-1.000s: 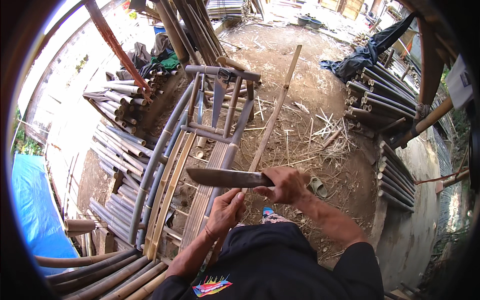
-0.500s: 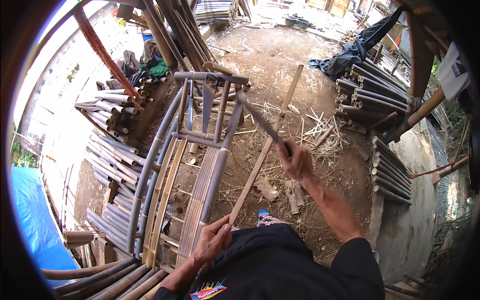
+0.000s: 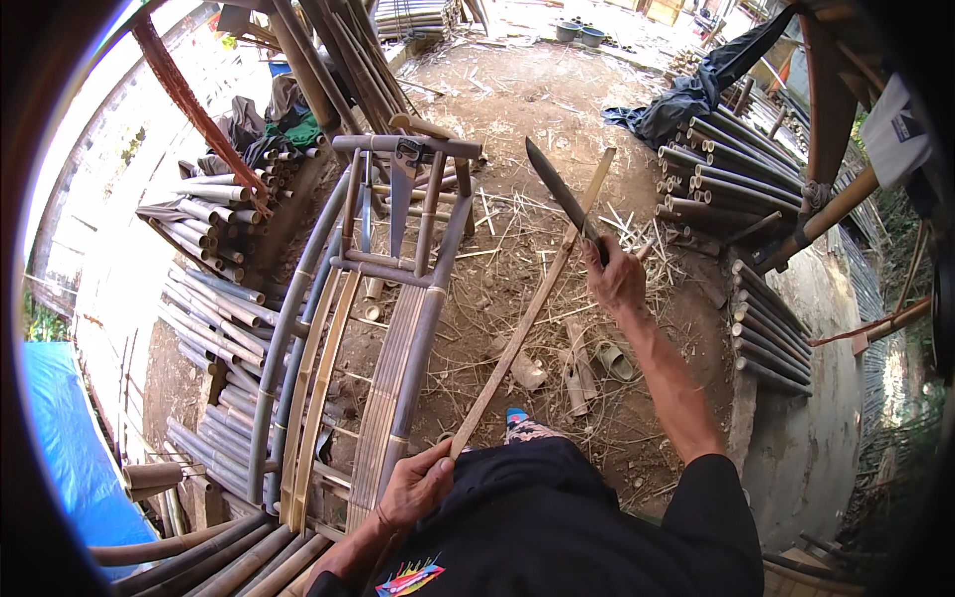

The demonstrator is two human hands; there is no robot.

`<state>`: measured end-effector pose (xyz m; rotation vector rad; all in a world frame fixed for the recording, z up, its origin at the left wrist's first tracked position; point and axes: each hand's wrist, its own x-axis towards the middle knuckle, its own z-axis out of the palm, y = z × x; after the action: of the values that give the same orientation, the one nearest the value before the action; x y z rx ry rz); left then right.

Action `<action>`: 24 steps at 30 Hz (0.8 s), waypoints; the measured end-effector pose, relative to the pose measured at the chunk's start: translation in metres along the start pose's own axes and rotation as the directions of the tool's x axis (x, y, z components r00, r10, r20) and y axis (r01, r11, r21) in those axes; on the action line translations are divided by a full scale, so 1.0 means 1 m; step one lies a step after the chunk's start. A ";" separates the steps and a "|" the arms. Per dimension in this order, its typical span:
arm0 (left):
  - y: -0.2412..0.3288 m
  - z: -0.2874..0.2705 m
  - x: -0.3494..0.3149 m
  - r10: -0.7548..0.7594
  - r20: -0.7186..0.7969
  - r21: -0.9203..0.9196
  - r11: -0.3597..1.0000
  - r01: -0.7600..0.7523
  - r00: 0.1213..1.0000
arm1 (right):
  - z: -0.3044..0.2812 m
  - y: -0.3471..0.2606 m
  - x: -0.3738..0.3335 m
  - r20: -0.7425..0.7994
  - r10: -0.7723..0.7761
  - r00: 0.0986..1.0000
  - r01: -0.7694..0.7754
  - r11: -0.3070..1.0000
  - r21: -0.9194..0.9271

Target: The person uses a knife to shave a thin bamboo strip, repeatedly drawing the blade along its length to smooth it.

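My left hand (image 3: 418, 483) is closed round the near end of a long split bamboo strip (image 3: 518, 338), low at my left side. The strip slants away up and to the right, its far end pale. A machete (image 3: 559, 189) with a dark blade is gripped in my right hand (image 3: 619, 284), in front of me to the right. Its blade points up and left, crossing the strip near the far end; whether the two touch I cannot tell. To the left stands a bamboo frame (image 3: 410, 388) with slats, and a handsaw (image 3: 402, 189) hangs on its upper crossbar.
Bamboo poles lie stacked at left (image 3: 214, 318) and right (image 3: 746, 184). Shavings and offcuts (image 3: 572, 368) litter the dirt floor. A dark cloth (image 3: 686, 99) drapes over the right stack. A blue tarp (image 3: 70, 448) lies at far left, and buckets (image 3: 580, 33) stand at the back.
The machete has moved right, from left of the strip to crossing its upper part, and its blade is less blurred. My right hand has shifted right and slightly up. The left hand keeps its grip.
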<state>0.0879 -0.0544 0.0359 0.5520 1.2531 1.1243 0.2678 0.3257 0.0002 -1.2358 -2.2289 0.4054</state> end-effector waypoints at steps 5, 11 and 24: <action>-0.004 -0.014 -0.007 -0.034 0.002 0.054 0.998 0.034 0.999 | 0.004 0.019 0.005 -0.015 -0.146 0.989 0.146 0.989 -0.015; -0.028 -0.030 -0.024 -0.030 0.053 -0.047 0.998 0.032 0.998 | -0.042 0.070 0.057 -0.049 -0.019 0.999 0.010 0.983 -0.182; 0.040 -0.021 0.131 0.190 0.030 -0.166 0.969 -0.183 0.981 | 0.020 -0.047 -0.013 0.086 -0.203 0.976 0.192 0.974 0.121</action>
<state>0.0429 0.0727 0.0043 0.5773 1.0745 1.3512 0.2293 0.2895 0.0039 -0.9444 -2.3503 0.5137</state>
